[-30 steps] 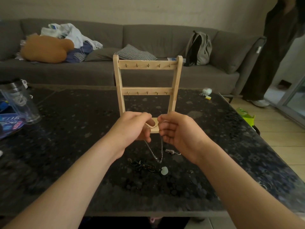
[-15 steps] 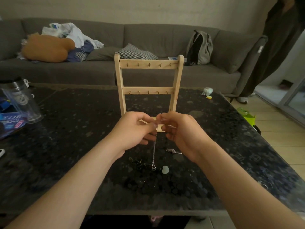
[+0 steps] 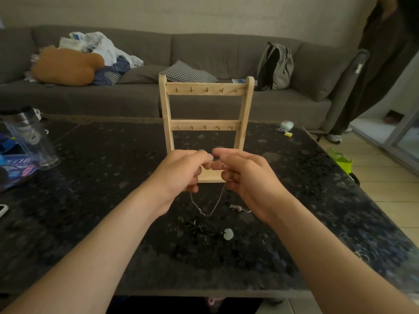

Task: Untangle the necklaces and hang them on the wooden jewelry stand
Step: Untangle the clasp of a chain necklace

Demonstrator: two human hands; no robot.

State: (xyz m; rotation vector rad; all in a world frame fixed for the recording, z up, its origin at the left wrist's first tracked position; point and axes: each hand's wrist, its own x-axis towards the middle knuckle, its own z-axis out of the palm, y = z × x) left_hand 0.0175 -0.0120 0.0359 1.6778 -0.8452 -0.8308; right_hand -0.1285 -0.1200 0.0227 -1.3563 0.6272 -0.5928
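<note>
Grey sectional sofa (image 3: 204, 53) against pale wall (image 3: 204, 12), dark speckled table (image 3: 90, 177), light wooden floor (image 3: 385, 189), dim light

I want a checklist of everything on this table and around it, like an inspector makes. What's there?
Surface: dark speckled table, with the stand upright on it.
Job's things: wooden jewelry stand, hooks on both bars bare; silver chain hanging in a loop between the hands; black tangle with a pale pendant and a small silver piece lying on the table.
Clutter: clear bottle and blue packet at the left; small pale trinket at the far right.
Hands: left hand and right hand each pinch the silver chain.
Cables: nothing seen.
Surroundings: grey sofa with backpack and checked cushion; a person standing at the right.
</note>
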